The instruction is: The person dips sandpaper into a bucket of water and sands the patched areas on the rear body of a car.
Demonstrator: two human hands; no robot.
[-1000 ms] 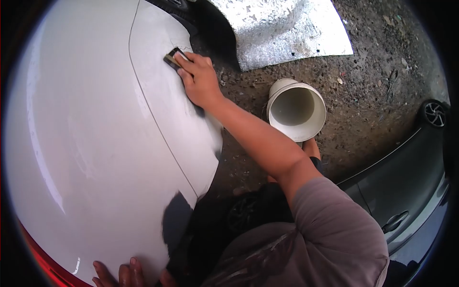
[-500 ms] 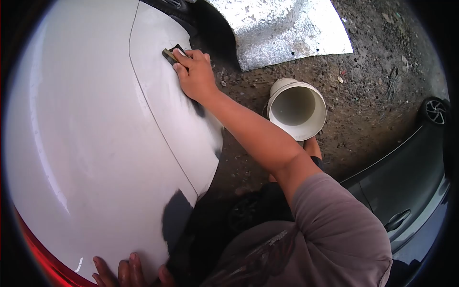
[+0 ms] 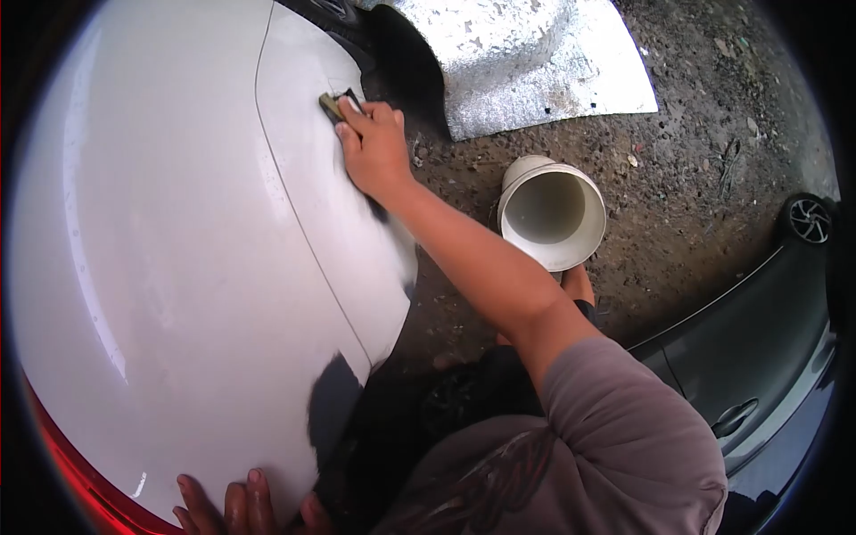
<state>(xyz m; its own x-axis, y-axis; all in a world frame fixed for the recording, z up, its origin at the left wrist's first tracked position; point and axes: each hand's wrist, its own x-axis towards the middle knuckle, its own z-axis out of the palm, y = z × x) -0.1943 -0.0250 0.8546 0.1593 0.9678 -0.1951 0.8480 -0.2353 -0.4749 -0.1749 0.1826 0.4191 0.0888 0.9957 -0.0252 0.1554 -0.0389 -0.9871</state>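
My right hand is closed around a sanding block, olive-tan with a dark sheet at its side. The block is pressed against the white car panel, close to the wheel arch. At the bottom, fingers of my left hand lie apart on the white bodywork; the rest of that hand is out of frame. Between them on the panel edge is a dark grey patch. The block's underside is hidden.
A white bucket with cloudy water stands on wet, stony ground beside my foot. A silvery foil-faced sheet lies beyond it. To the right is a dark car. A red light sits at lower left.
The view has shifted slightly, so the car appears a little further right and down. My right hand and the sanding block stay at nearly the same place on the panel.
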